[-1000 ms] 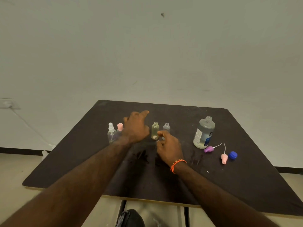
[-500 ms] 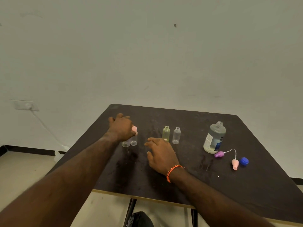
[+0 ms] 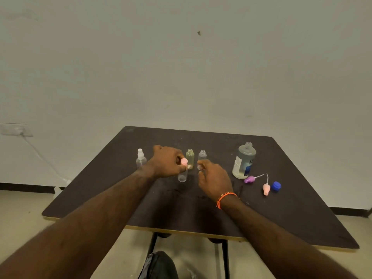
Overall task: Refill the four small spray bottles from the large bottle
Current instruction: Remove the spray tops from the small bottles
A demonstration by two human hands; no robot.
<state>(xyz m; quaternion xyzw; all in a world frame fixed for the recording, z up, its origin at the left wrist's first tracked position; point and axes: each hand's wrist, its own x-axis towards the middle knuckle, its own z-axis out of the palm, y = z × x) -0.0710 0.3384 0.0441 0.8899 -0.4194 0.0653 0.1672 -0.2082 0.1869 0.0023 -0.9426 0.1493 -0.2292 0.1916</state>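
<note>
Left hand (image 3: pixel 167 163) grips pink-capped bottle (image 3: pixel 183 172) at frame centre; right hand (image 3: pixel 214 179), fingers loosely curled, empty. Recommend steadying bottle upright while unscrewing.

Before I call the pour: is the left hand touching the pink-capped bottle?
Touching. The head view shows the left hand gripping the pink-capped bottle, fingers curled round its upper body just below the cap, with no gap visible.

Four small clear plastic spray bottles: white-topped (image 3: pixel 141 159), pink-capped (image 3: pixel 183 171), yellowish uncapped (image 3: pixel 190 159), clear uncapped (image 3: pixel 202 156). One large grey bottle (image 3: pixel 244 163) at 3 o'clock. Two loose spray heads, purple (image 3: pixel 249 179) and pink (image 3: pixel 266 189). One blue cap (image 3: pixel 276 186).
</note>
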